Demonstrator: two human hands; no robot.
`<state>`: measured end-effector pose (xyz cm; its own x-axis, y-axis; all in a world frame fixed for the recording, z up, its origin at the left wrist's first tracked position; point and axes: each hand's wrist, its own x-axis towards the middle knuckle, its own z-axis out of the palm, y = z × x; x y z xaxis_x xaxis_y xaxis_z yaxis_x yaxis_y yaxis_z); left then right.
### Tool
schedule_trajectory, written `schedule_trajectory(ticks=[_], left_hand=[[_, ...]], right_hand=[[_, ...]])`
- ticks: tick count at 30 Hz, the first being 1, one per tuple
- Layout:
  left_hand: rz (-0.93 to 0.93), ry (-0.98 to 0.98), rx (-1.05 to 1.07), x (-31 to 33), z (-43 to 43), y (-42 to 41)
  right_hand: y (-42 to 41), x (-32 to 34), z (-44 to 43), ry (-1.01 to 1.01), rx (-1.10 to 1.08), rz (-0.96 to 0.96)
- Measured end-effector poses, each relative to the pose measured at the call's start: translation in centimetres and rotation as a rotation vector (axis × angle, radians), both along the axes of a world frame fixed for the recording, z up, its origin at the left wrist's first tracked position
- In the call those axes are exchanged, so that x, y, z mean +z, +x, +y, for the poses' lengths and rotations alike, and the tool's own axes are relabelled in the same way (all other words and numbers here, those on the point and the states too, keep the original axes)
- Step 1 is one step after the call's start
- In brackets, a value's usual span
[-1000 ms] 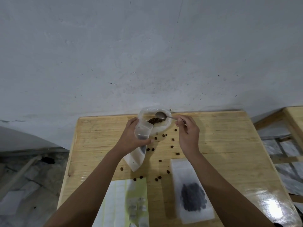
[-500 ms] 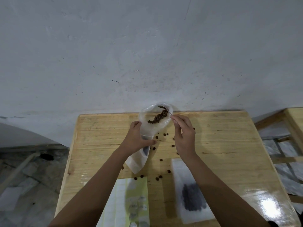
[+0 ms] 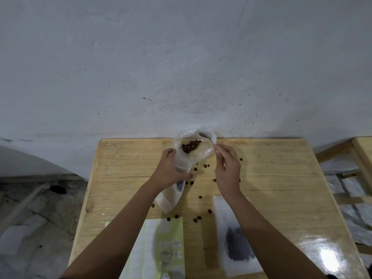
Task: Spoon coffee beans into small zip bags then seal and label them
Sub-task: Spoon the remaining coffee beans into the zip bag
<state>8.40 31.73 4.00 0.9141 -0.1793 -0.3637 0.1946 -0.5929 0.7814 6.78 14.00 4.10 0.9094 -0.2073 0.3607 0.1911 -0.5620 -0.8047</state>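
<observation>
My left hand (image 3: 168,172) grips a small white zip bag (image 3: 169,200), which hangs down toward the table from my fingers. Just beyond it, at the table's far edge, a clear plastic bag (image 3: 204,151) stands open with coffee beans (image 3: 190,146) inside. My right hand (image 3: 227,170) pinches the thin handle of a metal spoon (image 3: 205,135). The spoon's bowl sits at the far inner rim of the clear bag, above the beans. I cannot tell whether the bowl carries any beans.
Several loose beans (image 3: 198,218) lie scattered on the wooden table (image 3: 281,178) between my arms. A filled white zip bag (image 3: 237,238) lies flat at the near right. A label sheet (image 3: 167,246) lies at the near middle. A second table stands at the right.
The clear bag's mouth has risen and its beans have bunched together. The spoon has shifted from over the beans to the bag's far rim. My left hand has kept its hold.
</observation>
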Motion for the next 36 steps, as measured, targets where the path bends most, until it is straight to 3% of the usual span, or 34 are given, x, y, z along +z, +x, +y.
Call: schedule_trajectory(ticks=[5, 10, 17, 24, 36], left_hand=[[-0.041, 0.001, -0.03, -0.2, 0.1, -0.3], [-0.077, -0.047, -0.045, -0.1, 0.2, -0.3], [-0.095, -0.112, -0.139, -0.1, 0.2, -0.2], [-0.104, -0.079, -0.16, -0.4, 0.5, 0.0], [-0.123, 0.045, -0.15, -1.1, -0.3, 0.2]], right_hand=[[0.1, -0.8, 0.3, 0.227, -0.194, 0.179], [0.6, -1.5, 0.4, 0.755, -0.483, 0.374], [0.0, -1.3, 1.4, 1.186, -0.523, 0.601], [0.7, -0.9, 0.7, 1.289, -0.552, 0.651], [0.8, 1.6, -2.6, 1.097, -0.557, 0.479]])
